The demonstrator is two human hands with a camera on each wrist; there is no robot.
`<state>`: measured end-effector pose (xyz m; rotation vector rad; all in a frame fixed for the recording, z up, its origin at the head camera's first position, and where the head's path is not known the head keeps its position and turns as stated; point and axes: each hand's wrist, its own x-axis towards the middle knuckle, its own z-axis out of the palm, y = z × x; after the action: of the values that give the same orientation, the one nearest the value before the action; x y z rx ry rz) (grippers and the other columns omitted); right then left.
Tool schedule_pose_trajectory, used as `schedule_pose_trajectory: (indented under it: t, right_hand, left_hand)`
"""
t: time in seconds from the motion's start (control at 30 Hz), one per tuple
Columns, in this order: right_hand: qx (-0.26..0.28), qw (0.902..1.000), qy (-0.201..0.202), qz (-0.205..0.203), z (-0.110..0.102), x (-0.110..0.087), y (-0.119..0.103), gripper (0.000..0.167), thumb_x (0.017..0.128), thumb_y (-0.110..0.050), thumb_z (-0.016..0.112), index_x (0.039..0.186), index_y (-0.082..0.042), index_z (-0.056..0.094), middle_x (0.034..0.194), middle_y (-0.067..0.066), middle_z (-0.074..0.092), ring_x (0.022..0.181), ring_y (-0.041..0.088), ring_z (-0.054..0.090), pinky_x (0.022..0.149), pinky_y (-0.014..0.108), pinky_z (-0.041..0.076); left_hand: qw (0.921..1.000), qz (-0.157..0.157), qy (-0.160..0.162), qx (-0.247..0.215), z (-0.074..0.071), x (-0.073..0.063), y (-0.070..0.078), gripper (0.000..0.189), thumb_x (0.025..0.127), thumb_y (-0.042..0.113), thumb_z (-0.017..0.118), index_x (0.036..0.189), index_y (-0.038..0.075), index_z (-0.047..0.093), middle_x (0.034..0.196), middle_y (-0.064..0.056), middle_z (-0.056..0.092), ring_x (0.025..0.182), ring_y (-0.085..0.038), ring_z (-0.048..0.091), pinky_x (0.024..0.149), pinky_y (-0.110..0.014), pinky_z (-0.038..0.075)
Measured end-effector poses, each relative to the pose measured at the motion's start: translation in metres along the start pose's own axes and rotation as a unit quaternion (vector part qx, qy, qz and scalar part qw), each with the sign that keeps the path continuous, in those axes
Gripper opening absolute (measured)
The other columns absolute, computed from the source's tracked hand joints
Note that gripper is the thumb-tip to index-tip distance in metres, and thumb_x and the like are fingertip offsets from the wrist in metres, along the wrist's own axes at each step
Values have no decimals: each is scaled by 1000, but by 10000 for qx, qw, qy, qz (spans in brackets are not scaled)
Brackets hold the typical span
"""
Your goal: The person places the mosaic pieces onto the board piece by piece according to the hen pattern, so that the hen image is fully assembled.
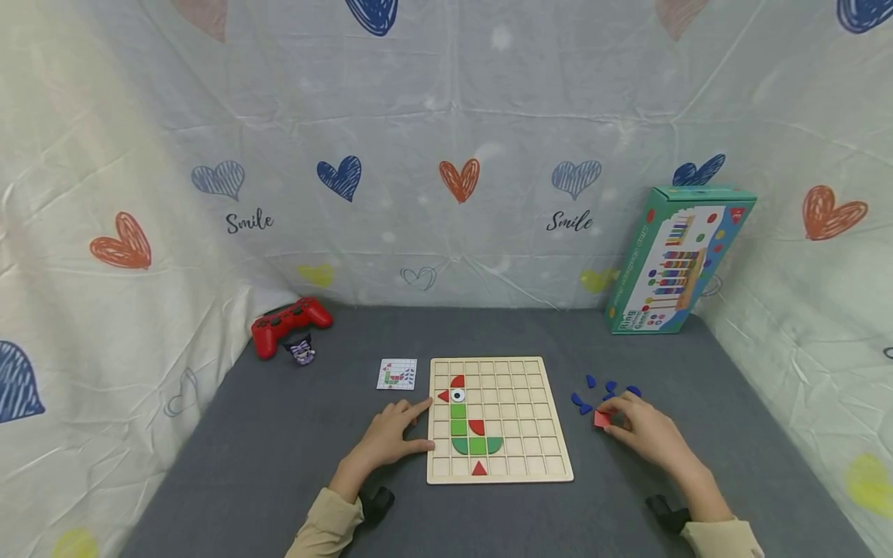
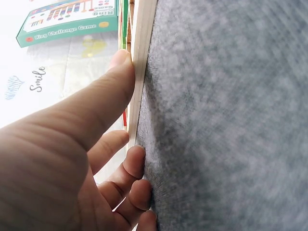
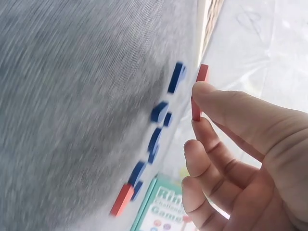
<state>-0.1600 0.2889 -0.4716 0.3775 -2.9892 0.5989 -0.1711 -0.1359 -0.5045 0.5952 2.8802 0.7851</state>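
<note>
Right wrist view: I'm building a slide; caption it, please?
Right hand pinching a flat red tile, with small dark-blue pieces and another red tile on grey fabric.

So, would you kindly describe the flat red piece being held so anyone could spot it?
Right of the pale wooden grid board is the person's right hand. It pinches the flat red piece; unlike the small, rounded blue pieces and second red piece nearby, it is held.
</note>
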Motion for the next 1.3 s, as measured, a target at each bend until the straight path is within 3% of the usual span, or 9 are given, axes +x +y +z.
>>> schedule_pose_trajectory:
  t: [0.37, 0.73, 1.3]
  right_hand:
    - [125, 9988, 142, -461, 12, 15, -23, 22, 78, -19, 74, 100, -17, 68, 94, -3, 59, 67, 6, 46, 56, 23, 38]
    - [141, 9958, 17, -905, 25, 27, -50, 20, 79, -20, 74, 97, -16, 68, 93, -5, 58, 66, 6, 48, 56, 22, 38]
    - [488, 9916, -241, -1174, 44, 43, -85, 20, 80, -23, 73, 99, -18, 67, 95, -5, 58, 72, 10, 51, 60, 25, 40]
  left_hand:
    - [10000, -6, 1, 28, 1, 0, -1, 75, 76, 48, 70, 139, 17, 44, 84, 1, 42, 71, -13, 30, 64, -30, 25]
    - [10000, -16, -8, -9, 1, -1, 0, 75, 77, 47, 70, 140, 16, 44, 85, 1, 42, 72, -13, 30, 65, -31, 25]
    - [10000, -45, -28, 61, 1, 1, -1, 75, 77, 48, 69, 140, 18, 43, 84, 1, 42, 71, -13, 29, 65, -30, 25]
